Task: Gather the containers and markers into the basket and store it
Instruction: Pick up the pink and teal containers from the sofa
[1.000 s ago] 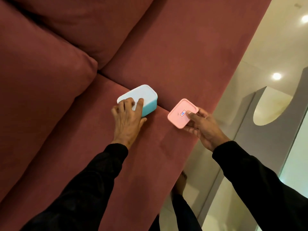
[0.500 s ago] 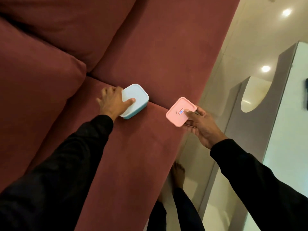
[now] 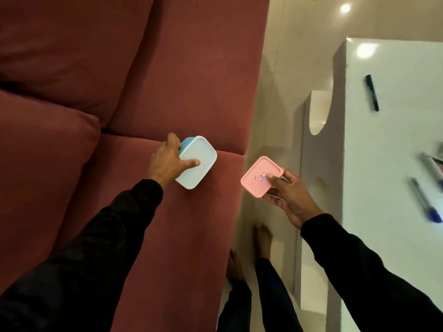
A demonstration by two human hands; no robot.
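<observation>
My left hand grips a blue container with a white lid over the seat of the red sofa; the thumb lies on the lid. My right hand holds a pink container with a small sticker beyond the sofa's front edge, above the floor. On the white table at the right lie a black marker, a blue-capped marker and another marker at the frame's edge. No basket is in view.
The sofa's cushions and backrest fill the left half. A narrow strip of pale tiled floor runs between sofa and table. My bare feet stand on that strip.
The view has swung right, bringing the white table and markers into sight. My left hand has turned the blue container and lifted it a little. The pink container has moved clear of the sofa edge.
</observation>
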